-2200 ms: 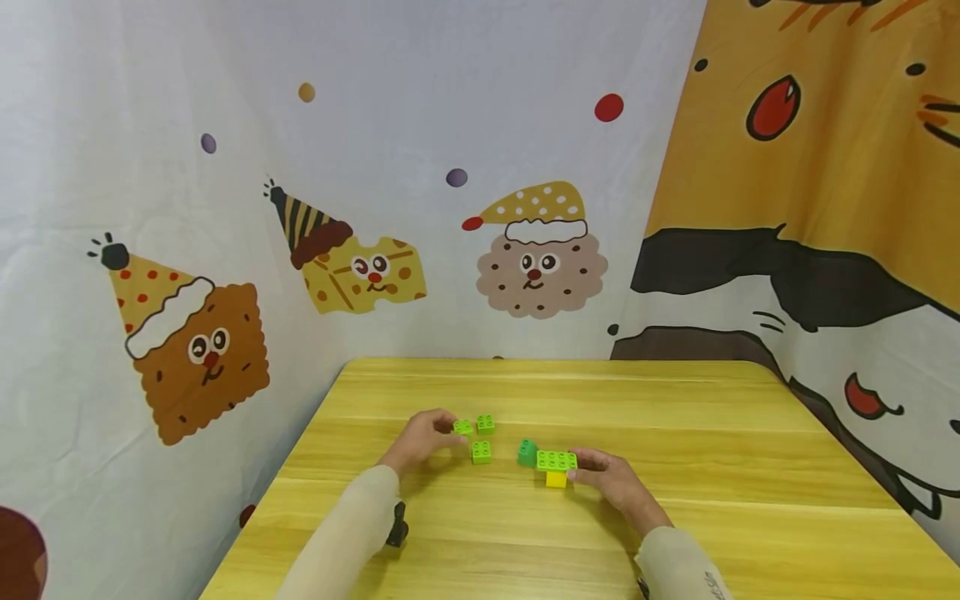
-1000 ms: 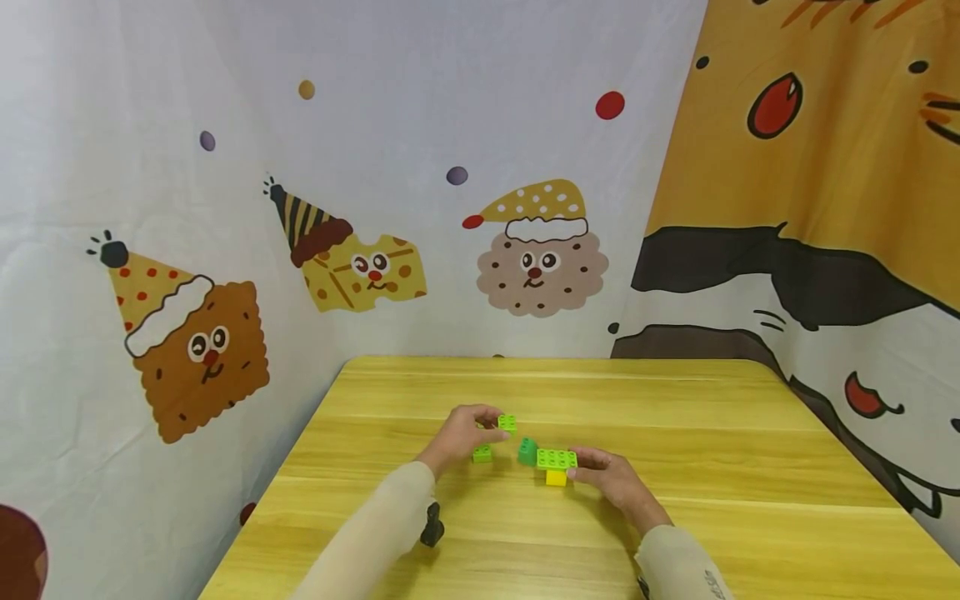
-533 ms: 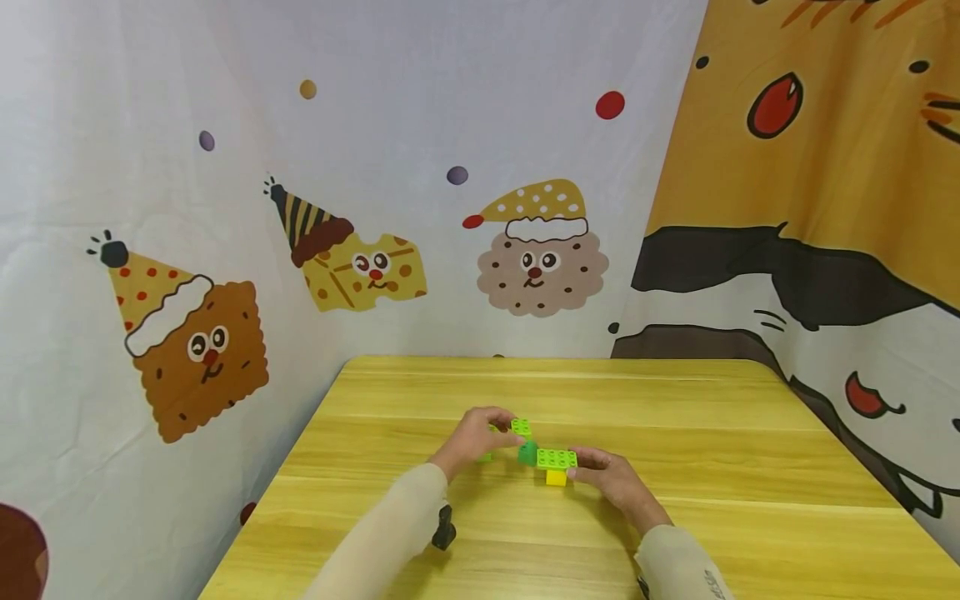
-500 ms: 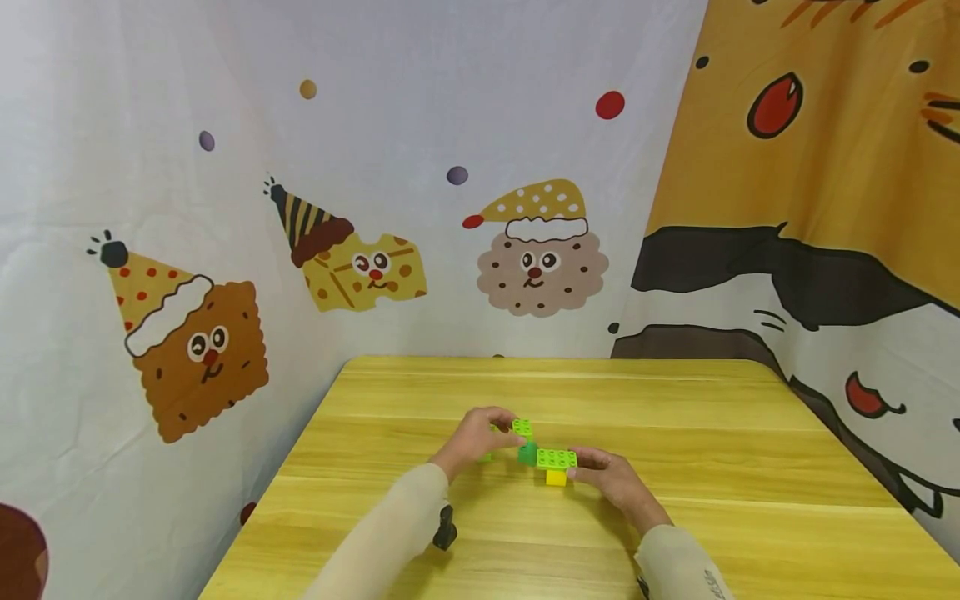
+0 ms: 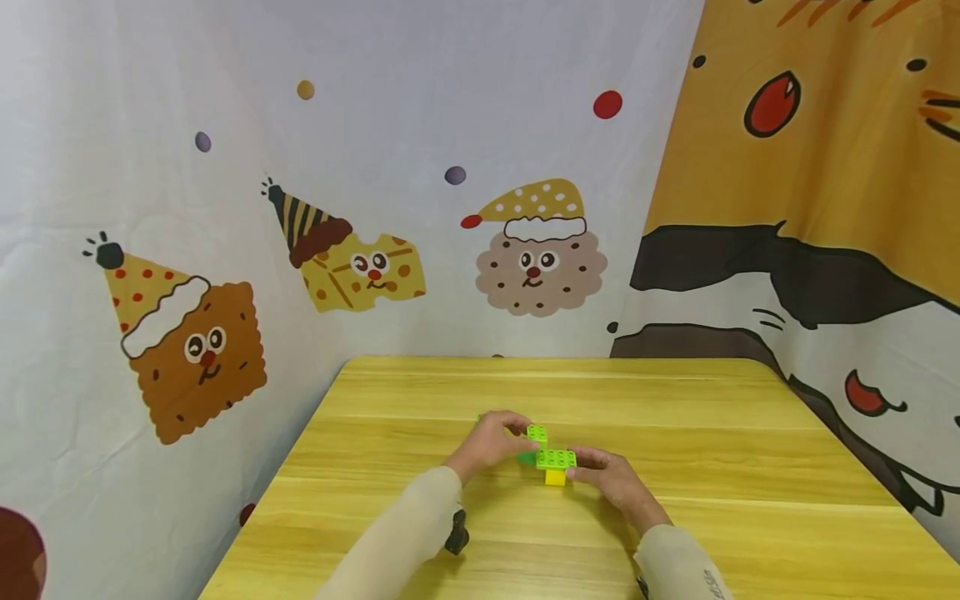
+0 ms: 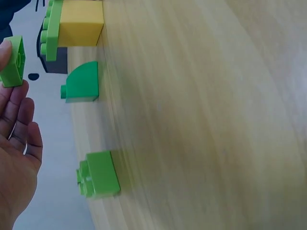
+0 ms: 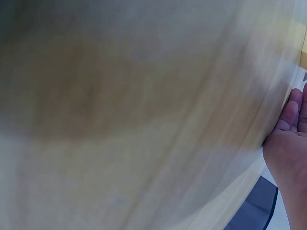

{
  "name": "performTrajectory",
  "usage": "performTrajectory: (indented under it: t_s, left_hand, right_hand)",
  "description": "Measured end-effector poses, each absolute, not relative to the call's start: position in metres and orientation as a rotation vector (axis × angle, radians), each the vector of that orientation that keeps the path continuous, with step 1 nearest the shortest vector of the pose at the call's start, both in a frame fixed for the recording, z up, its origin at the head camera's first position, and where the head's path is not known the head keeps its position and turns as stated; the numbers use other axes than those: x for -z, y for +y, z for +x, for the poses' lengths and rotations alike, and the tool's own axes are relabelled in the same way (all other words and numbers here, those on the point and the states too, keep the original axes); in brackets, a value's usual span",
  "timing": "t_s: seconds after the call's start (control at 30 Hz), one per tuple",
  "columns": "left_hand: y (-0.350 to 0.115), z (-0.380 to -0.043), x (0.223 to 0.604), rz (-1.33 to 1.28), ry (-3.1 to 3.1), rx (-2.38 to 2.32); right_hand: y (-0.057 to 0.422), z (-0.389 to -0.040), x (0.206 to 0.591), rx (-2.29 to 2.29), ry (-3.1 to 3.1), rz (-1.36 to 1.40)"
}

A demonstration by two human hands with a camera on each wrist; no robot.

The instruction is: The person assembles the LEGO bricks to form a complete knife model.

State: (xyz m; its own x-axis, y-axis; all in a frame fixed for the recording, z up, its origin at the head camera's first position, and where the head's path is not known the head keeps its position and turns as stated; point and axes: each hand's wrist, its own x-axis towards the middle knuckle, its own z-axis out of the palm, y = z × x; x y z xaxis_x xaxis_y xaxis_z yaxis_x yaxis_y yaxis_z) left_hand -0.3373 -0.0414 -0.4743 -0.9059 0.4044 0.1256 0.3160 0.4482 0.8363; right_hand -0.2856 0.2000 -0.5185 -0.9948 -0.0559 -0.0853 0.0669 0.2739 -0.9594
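My left hand point(image 5: 495, 442) pinches a light green two-by-two brick point(image 5: 536, 433) between thumb and fingers; its hollow underside shows in the left wrist view. That brick is just over the far left end of a longer light green brick point(image 5: 556, 459), which sits on a yellow brick point(image 5: 555, 477). At the right end of this stack, my right hand point(image 5: 615, 483) grips the longer brick with thumb and fingers. A dark green curved brick point(image 6: 82, 82) stands on the table just left of the stack, partly covered by the left hand in the head view.
A loose light green brick point(image 6: 100, 173) stands farther left on the wooden table point(image 5: 637, 408). Behind the left hand, in the head view, loose green bricks are mostly hidden. A patterned cloth point(image 5: 420, 133) hangs behind the table.
My left hand has carried the small light green brick rightward, from beside the loose bricks, past the dark green one, to the stack. The right hand has kept its grip in place.
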Motion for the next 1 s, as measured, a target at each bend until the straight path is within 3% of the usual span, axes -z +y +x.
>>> performTrajectory:
  t_s: [1.0]
  left_hand:
    - [-0.016, -0.329, 0.491, 0.744, 2.62, -1.377]
  right_hand:
    - [0.201, -0.286, 0.518, 1.835, 2.418, -0.013]
